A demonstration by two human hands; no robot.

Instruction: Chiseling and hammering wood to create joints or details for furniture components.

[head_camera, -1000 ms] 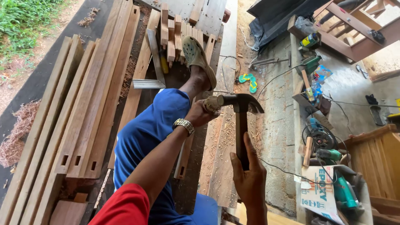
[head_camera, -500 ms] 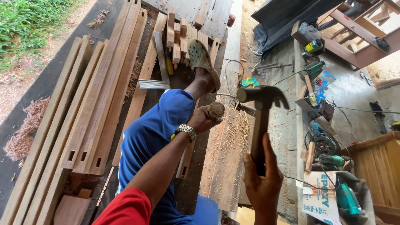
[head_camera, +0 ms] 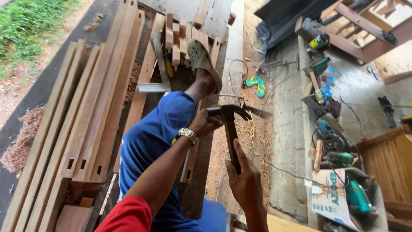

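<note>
Hammer (head_camera: 229,124) upright: right hand (head_camera: 245,182) clamped on handle, left hand (head_camera: 204,125) closed beside head.

A single head-worn view looks steeply down and forward along the person's outstretched blue-trousered leg (head_camera: 154,137), close above both hands. Long pale timber planks (head_camera: 81,124) fill its left side, and the grey concrete floor (head_camera: 287,141) with scattered tools its right.
</note>
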